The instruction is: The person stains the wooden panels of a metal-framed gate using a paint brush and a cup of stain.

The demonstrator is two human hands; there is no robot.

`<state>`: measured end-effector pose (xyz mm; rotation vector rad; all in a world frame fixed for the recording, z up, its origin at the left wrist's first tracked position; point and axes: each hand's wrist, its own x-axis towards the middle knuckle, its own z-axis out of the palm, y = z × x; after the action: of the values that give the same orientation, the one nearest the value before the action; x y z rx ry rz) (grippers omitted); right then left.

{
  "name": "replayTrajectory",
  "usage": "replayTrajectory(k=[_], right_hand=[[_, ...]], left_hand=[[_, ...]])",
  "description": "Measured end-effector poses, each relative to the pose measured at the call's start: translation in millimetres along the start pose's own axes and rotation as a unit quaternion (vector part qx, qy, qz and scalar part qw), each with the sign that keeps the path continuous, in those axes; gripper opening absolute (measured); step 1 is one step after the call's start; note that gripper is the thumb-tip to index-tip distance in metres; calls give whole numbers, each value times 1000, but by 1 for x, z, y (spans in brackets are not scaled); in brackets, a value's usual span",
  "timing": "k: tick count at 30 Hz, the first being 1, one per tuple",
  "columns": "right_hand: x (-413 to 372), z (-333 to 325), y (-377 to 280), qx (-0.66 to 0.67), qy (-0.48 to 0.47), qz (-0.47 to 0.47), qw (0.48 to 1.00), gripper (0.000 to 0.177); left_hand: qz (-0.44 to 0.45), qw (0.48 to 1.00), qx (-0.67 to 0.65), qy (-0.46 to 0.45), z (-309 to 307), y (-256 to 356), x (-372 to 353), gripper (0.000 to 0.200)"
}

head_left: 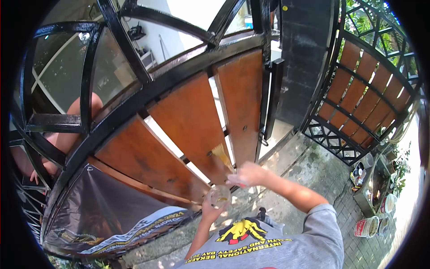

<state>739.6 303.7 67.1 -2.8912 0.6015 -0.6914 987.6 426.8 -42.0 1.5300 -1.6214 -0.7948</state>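
Note:
My right hand (251,174) is closed around the handle of a paintbrush (220,154). The brush's pale bristles point up towards the gate and overlap a brown wooden panel (186,121) in this view. Below it, my left hand (212,212) grips a clear cup (219,195) with a little liquid at the bottom, held close to the panels' lower ends. The panels have a reddish-brown finish with darker patches and are set in a black metal gate frame (118,112).
A dark printed banner (112,210) hangs at the lower left. Behind the gate's left bars, another person's hand (41,170) and bent leg show. On the right stand a second gate leaf (365,89), a planter box (367,206) and paint buckets (366,227) on paving.

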Motion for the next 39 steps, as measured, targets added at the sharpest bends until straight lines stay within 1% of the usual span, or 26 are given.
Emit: replayTrajectory(k=[1,2,4,7,10,11,14,15,17,18,19,20,22,23,26,27,28,31,34,35,38,39], right_hand=[[-12,10,-3,33,-41,47,997,33],[-20,18,-4,41,-39,52,997,31],[-16,2,-14,44,-20,27,998,34],[10,-53,-33,22,90,-31,995,38],[28,-79,-33,-9,177,-33,984,38],[29,-71,-26,-8,185,-18,983,37],[12,-9,1,6,96,8,995,33],[2,9,1,15,104,11,994,36],[-18,45,1,77,42,50,995,35],[-21,44,-6,109,10,69,992,34],[-25,43,-11,78,5,75,994,33],[-26,42,-14,77,35,55,995,33],[-13,6,-24,72,93,14,993,32],[-5,-17,-30,59,133,-14,989,32],[17,-58,-34,59,178,-16,982,23],[21,-53,-24,40,168,-13,985,27],[21,-41,-17,51,154,-4,987,27],[13,18,-3,80,122,16,989,29],[-14,44,-14,116,94,71,986,31],[-24,48,-19,154,132,76,976,29],[-43,43,-44,226,192,132,946,26],[-47,41,-52,300,220,131,919,16]], left_hand=[[-2,1000,-10,4,-1,-2,-3,79],[-4,1000,-19,9,-2,-4,-5,79],[-10,1000,-29,4,-2,-10,-8,79],[-15,999,-32,-12,0,-14,-4,77],[-15,999,-37,-17,6,2,5,76],[-9,999,-39,-18,8,8,10,75],[-6,998,-63,-32,5,19,18,75],[-1,998,-53,-26,5,23,18,75],[15,999,-38,-19,5,18,20,74],[21,999,-32,-18,5,11,20,74],[28,999,-25,-18,5,5,20,74],[34,999,-23,-20,4,-2,19,74],[48,998,-21,-23,4,5,17,74],[39,998,-37,-27,6,0,16,74],[11,997,-72,-40,14,-12,18,74],[0,996,-75,-45,15,-10,21,74],[-11,996,-78,-50,15,-7,26,74],[31,997,-74,-10,11,8,31,73],[56,998,-41,-5,5,1,32,72],[49,998,-40,-4,6,-5,30,72],[23,999,-37,-10,7,-16,32,72],[8,999,-37,-15,8,-15,31,72]])
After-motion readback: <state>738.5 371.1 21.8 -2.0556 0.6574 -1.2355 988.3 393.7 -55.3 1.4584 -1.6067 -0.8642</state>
